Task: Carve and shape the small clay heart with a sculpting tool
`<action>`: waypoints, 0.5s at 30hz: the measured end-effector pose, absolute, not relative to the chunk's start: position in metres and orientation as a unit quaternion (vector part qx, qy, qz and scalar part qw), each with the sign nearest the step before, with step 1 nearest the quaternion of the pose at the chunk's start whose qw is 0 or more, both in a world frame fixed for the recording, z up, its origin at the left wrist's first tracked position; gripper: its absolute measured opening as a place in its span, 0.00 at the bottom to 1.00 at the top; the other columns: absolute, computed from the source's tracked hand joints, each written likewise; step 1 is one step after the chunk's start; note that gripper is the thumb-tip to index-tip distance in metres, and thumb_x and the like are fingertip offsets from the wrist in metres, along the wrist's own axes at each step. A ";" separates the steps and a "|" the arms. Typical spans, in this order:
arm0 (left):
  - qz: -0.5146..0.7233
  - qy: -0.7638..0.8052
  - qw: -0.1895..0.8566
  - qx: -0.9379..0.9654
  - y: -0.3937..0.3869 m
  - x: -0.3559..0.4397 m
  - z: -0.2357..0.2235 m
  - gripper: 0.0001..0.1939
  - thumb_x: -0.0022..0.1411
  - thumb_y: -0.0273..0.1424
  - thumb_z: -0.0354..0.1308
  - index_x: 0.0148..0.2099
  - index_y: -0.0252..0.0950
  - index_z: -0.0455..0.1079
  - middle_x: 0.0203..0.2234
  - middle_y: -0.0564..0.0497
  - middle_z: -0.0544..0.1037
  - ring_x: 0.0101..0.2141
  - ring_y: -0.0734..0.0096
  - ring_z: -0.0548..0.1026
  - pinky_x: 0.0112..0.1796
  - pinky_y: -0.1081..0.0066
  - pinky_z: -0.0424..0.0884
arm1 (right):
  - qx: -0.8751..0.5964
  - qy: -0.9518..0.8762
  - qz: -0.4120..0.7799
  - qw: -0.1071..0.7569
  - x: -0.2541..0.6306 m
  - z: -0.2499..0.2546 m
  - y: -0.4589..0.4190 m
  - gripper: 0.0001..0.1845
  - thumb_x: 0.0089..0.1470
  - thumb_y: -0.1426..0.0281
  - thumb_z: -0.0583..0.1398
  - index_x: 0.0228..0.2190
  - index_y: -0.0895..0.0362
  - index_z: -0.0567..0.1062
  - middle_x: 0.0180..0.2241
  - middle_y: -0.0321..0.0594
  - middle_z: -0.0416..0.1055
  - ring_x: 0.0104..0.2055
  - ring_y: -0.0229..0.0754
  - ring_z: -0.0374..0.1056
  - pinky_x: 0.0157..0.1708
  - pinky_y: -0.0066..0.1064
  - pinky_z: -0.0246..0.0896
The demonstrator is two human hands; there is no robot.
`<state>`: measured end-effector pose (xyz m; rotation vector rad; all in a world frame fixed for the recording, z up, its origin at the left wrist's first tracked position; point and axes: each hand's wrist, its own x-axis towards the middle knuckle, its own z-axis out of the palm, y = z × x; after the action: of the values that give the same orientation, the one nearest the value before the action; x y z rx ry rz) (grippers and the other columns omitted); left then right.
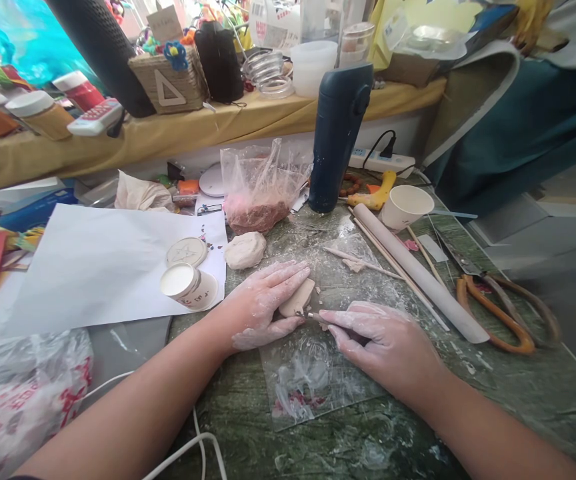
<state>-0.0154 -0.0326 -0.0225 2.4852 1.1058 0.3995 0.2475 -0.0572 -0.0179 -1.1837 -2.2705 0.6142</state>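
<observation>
piece of clay held flat at the table's middle, a thin tool at its edge

at the left, a paper cup [189,287] and a clay disc marked with a star [187,252] stand on white paper [103,267]. just right of the paper sits a rounded lump of clay [245,251].

next comes the left hand [271,300], powdery white, holding the piece of clay [298,299] down, fingers along its far side and thumb along its near side. the piece lies on the table [228,407], partly hidden under that hand. it looks light and fairly soft, likely to dent under a fingertip and to crack or crumble at thin edges; the powder should keep it from sticking but may let it slide. broad, flat contact with low pressure on the thicker body seems the safest hold, clear of the corners.

to its right, the right hand [383,333] pinches a thin tool [317,317], tip at the clay's near edge, small scraps beside it. a thin tool like that wants a light grip. farther right lie a rolling pin [418,273] and scissors [493,307].
</observation>
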 end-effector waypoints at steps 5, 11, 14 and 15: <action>0.135 0.399 0.206 0.883 -0.033 -0.016 -0.022 0.39 0.69 0.44 0.58 0.75 0.41 0.48 0.72 0.42 0.58 0.70 0.49 0.57 0.68 0.47 0.57 | -0.477 -0.815 0.189 0.271 0.249 -0.018 -0.053 0.16 0.64 0.69 0.58 0.47 0.47 0.84 0.41 0.36 0.84 0.42 0.45 0.80 0.44 0.35 0.75; 0.130 0.403 0.209 0.881 -0.033 -0.015 -0.020 0.39 0.69 0.45 0.58 0.75 0.41 0.49 0.71 0.42 0.58 0.70 0.49 0.57 0.68 0.47 0.56 | -0.476 -0.825 0.177 0.248 0.249 -0.020 -0.051 0.17 0.64 0.69 0.58 0.48 0.47 0.84 0.42 0.34 0.84 0.44 0.47 0.80 0.43 0.37 0.76; 0.131 0.402 0.208 0.882 -0.033 -0.015 -0.021 0.39 0.69 0.44 0.59 0.75 0.40 0.49 0.71 0.42 0.58 0.70 0.49 0.57 0.68 0.48 0.56 | -0.468 -0.829 0.179 0.249 0.248 -0.020 -0.052 0.17 0.64 0.69 0.58 0.48 0.47 0.84 0.43 0.34 0.84 0.44 0.47 0.81 0.42 0.36 0.76; 0.132 0.401 0.206 0.883 -0.033 -0.015 -0.021 0.39 0.69 0.43 0.59 0.75 0.40 0.49 0.71 0.42 0.58 0.70 0.49 0.57 0.68 0.48 0.56 | -0.465 -0.830 0.176 0.251 0.248 -0.020 -0.053 0.17 0.64 0.69 0.58 0.48 0.47 0.84 0.43 0.35 0.84 0.43 0.47 0.81 0.41 0.36 0.75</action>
<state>-0.0152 -0.0325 -0.0211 2.4585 1.1177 0.3685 0.2483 -0.0526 -0.0204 -1.2656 -2.2591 0.4794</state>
